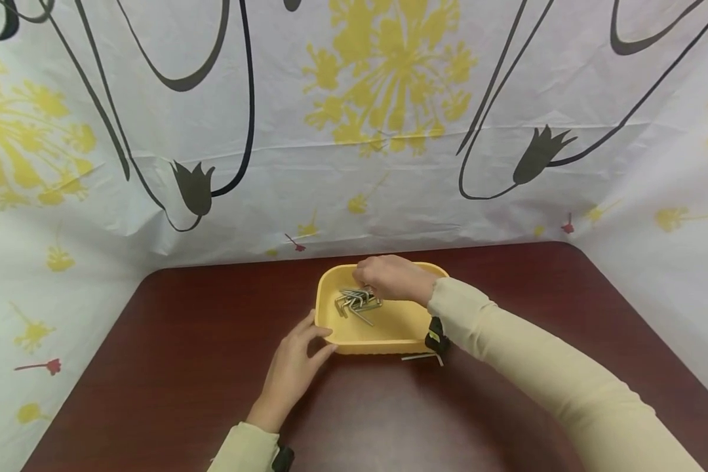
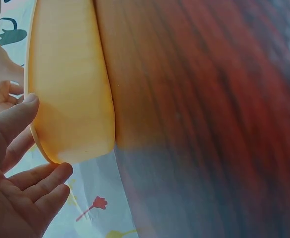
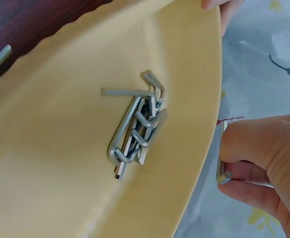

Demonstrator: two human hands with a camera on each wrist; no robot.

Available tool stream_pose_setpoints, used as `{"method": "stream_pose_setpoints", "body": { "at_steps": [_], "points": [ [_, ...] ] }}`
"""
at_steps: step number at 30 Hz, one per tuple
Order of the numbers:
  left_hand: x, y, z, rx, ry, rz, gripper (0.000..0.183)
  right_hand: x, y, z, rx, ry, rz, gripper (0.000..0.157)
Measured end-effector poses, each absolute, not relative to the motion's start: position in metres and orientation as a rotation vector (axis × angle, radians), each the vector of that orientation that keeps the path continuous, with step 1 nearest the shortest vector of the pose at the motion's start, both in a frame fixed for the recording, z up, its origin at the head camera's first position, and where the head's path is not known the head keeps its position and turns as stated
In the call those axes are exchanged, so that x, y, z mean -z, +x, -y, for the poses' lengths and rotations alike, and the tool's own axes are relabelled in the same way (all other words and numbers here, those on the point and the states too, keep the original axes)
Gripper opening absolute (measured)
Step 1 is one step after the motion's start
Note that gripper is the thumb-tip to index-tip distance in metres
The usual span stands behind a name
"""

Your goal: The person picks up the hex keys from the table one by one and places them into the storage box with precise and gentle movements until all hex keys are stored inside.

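A yellow plastic bin [image 1: 398,321] sits toward the back of the table. My left hand [image 1: 292,357] grips its near left corner, with the thumb [image 2: 23,111] against the outer wall in the left wrist view. Inside the bin lies a small pile of silver hex keys [image 3: 137,126], bunched toward the left end. Over the far side of the bin is my right hand [image 1: 392,275]. It pinches one hex key [image 3: 221,153] between thumb and fingers, apart from the pile, as the right wrist view shows.
Another hex key [image 1: 421,357] lies on the dark reddish-brown table [image 1: 212,354], just in front of the bin's near right side. A white cloth with yellow and grey flower prints [image 1: 283,190] hangs behind the table and along its sides.
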State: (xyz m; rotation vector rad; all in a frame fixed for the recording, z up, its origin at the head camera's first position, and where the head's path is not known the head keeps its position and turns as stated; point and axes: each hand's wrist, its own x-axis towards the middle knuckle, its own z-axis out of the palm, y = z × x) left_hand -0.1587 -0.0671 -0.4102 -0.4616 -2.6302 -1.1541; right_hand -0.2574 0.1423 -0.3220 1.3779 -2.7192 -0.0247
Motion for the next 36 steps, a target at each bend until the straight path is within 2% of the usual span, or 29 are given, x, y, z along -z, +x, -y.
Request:
{"method": "stream_pose_setpoints", "body": {
  "at_steps": [5,11,19,36],
  "points": [
    [0.412,-0.155,0.068,1.167,-0.464,2.631,0.027,0.326,-0.264,-0.138,0.126,1.412,2.707,0.018],
    [0.411,-0.146,0.07,1.135,-0.47,2.618,0.027,0.333,-0.267,-0.131,0.105,1.464,2.71,0.024],
    [0.406,-0.136,0.07,1.081,-0.506,2.604,0.026,0.339,-0.268,-0.124,0.11,1.503,2.711,0.017],
    [0.404,-0.127,0.069,1.063,-0.536,2.588,0.027,0.357,-0.269,-0.12,0.12,1.607,2.705,0.025]
  ]
}}
